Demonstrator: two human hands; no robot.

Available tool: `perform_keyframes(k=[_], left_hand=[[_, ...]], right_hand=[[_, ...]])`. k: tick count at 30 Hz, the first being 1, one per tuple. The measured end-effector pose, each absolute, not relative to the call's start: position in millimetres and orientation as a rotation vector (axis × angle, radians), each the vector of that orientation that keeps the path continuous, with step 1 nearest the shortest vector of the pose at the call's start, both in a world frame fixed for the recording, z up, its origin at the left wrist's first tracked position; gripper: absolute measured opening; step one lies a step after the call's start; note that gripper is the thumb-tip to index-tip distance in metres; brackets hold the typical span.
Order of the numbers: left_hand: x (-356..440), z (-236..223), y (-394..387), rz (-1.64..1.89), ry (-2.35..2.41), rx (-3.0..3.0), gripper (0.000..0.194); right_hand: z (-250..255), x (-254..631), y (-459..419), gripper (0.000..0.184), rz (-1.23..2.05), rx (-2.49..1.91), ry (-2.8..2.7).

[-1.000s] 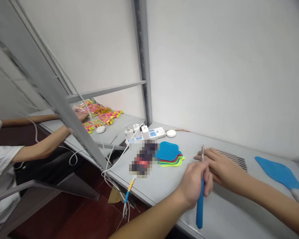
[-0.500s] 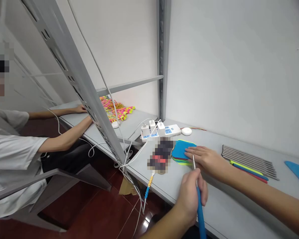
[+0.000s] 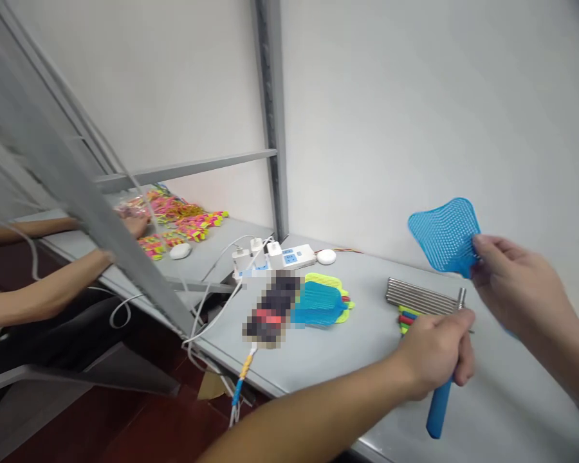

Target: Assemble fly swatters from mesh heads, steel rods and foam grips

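My left hand [image 3: 439, 350] is wrapped round a telescopic rod with a blue handle [image 3: 439, 411]; the rod's bare metal end [image 3: 462, 297] sticks up above the fist. To the right, my right hand [image 3: 521, 280] pinches a blue mesh fly swatter head [image 3: 446, 235] by its narrow neck, raised above the table. The head and the rod are apart. A stack of blue and yellow-green swatter heads [image 3: 321, 302] lies on the table to the left. Behind my left hand lies a row of metal rods [image 3: 415, 296] with coloured handles [image 3: 408, 319], partly hidden.
A power strip [image 3: 299, 257] with white chargers stands near the wall, beside a white round device [image 3: 326, 257]. A pixelated phone-like object [image 3: 270, 312] lies by the stack, cable attached. Beyond the metal shelf post, another person's arms [image 3: 53, 289] reach toward colourful cords [image 3: 183, 215].
My right hand has lifted a blue swatter head off the stack and carried it right. My left hand has moved right and up with the rod. The camera view has turned right.
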State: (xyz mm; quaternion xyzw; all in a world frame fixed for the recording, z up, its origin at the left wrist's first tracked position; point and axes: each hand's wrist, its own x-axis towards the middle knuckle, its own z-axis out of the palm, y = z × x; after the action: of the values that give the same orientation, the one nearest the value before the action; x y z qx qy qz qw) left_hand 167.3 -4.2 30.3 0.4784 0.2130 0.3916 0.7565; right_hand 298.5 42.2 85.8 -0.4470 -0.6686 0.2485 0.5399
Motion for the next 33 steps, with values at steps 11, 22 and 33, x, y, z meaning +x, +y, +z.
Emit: perform_keyframes(k=[11,22,33], left_hand=[[200,6,-13,0.587,0.519,1.083,0.028],[201,0,-15,0.541,0.717,1.152,0.028],[199,2,-14,0.543,0.707,1.204,0.028]], right_hand=[[46,363,6,0.008,1.378,-0.986,-0.712],[13,367,-6,0.03,1.141,-1.057,-0.965],[14,363,-13,0.027,0.975,-1.081,-1.048]])
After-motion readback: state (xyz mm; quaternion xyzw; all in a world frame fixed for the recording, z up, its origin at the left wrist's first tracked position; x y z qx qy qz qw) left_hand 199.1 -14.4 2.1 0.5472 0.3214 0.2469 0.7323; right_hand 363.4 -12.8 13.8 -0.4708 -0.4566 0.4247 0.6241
